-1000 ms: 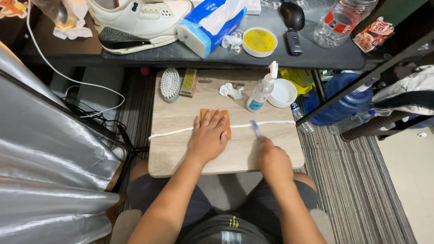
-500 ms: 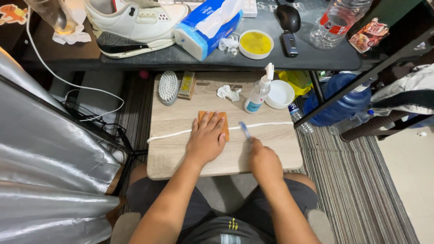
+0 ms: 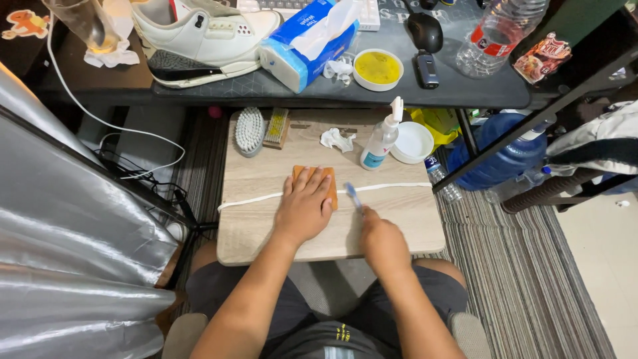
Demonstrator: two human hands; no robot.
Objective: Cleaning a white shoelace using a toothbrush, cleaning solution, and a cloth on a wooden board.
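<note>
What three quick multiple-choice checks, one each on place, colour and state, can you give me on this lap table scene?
1. Where does the white shoelace lie?
A. across the wooden lap table
B. inside the sneaker
C. on the striped rug

2. What colour is the block under the left hand?
A. blue
B. orange-brown
C. white

3. How is the right hand?
A. empty, flat
B. gripping a small blue brush at the lace
C. lifting the spray bottle

A: it spans the tabletop. B: orange-brown edges show beside the fingers. B: the brush's tip sits by the lace.

Home desk corner, keyboard (image 3: 302,5), mouse (image 3: 425,30), striped rug (image 3: 525,279)
</note>
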